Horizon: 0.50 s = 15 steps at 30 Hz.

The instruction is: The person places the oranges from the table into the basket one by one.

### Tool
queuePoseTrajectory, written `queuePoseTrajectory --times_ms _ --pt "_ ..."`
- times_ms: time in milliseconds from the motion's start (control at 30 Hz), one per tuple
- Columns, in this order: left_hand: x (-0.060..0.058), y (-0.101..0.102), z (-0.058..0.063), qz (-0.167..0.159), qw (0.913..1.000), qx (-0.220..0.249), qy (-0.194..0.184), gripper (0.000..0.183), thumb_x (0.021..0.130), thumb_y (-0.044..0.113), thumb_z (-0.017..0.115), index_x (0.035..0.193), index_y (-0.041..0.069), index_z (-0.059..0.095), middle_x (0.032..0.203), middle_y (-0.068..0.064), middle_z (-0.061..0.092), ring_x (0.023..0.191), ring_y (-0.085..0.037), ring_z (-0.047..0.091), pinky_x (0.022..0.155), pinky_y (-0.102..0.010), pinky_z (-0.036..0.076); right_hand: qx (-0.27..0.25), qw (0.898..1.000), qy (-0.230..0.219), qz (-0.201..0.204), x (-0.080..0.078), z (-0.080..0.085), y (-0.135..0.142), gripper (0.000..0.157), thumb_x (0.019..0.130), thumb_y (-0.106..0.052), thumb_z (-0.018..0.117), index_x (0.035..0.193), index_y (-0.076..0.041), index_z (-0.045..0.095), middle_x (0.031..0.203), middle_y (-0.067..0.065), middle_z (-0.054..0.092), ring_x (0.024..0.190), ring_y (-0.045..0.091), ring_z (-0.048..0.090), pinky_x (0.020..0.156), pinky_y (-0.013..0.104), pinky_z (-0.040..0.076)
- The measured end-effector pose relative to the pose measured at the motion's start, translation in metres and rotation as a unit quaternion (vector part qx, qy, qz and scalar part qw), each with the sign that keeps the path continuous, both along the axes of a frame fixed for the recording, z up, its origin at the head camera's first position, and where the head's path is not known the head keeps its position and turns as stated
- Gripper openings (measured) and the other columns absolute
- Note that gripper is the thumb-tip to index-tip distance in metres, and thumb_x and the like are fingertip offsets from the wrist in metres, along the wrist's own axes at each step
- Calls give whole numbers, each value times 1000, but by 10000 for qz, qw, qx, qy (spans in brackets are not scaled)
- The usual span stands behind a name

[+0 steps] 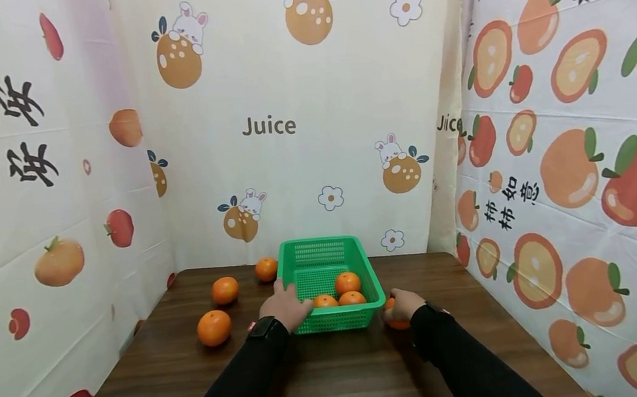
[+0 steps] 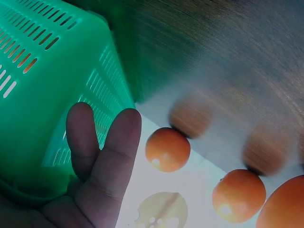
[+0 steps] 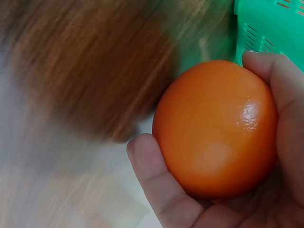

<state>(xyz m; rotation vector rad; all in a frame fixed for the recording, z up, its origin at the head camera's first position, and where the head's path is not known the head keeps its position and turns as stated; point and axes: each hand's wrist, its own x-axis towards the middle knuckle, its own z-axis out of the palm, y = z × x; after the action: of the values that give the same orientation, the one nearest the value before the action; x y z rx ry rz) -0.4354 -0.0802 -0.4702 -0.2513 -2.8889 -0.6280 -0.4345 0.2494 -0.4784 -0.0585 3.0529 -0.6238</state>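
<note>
A green plastic basket [image 1: 371, 271] stands on the table with 3 oranges [image 1: 347, 282] inside, toward its front right. My left hand [image 1: 286, 305] is at the basket's front left corner. In the left wrist view, two straight, spread fingers [image 2: 116, 156] of that hand lie along the basket's outer side [image 2: 102, 90]; its other fingers are not clearly seen there. Just right of the basket, my right hand [image 1: 406, 304] holds another orange [image 3: 213, 128] between thumb and fingers. From the head, this orange is partly covered by the hand, low over the table.
On the left part of the brown table [image 1: 339, 379] lie 3 loose oranges [image 1: 214, 328], one close to the basket's back left. Fruit-printed curtains [image 1: 342, 91] close off the back and both sides.
</note>
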Motion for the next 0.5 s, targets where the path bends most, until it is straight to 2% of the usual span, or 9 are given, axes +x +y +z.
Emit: queuePoseTrajectory --times_ms 133,267,367,500 --pt "0 0 2 7 10000 -12 -22 73 95 48 56 154 4 53 165 -28 35 77 -30 61 79 -50 56 -35 10000 -71 -18 2 1 1 69 83 -26 82 143 -1 58 124 22 71 100 33 65 95 51 52" --pt "-2 -1 -1 -36 10000 -39 42 75 92 47 56 153 3 54 165 -29 35 78 -30 62 78 -50 56 -135 9998 -159 20 0 -5 1 73 81 -23 87 147 -6 59 127 20 70 104 34 65 95 52 52" --pt "-3 -1 -4 -48 9999 -52 73 75 92 48 56 152 3 54 164 -29 36 76 -29 61 77 -49 56 -148 9989 -444 79 2 -6 -1 70 86 -25 84 150 -14 59 127 17 69 102 33 64 81 52 56" --pt "-4 -2 -4 -62 9999 -56 73 75 93 49 56 152 4 54 164 -29 36 74 -28 60 75 -47 55 -111 9953 -954 97 13 7 -7 66 98 -33 68 159 -16 49 143 25 60 100 36 63 63 48 56"
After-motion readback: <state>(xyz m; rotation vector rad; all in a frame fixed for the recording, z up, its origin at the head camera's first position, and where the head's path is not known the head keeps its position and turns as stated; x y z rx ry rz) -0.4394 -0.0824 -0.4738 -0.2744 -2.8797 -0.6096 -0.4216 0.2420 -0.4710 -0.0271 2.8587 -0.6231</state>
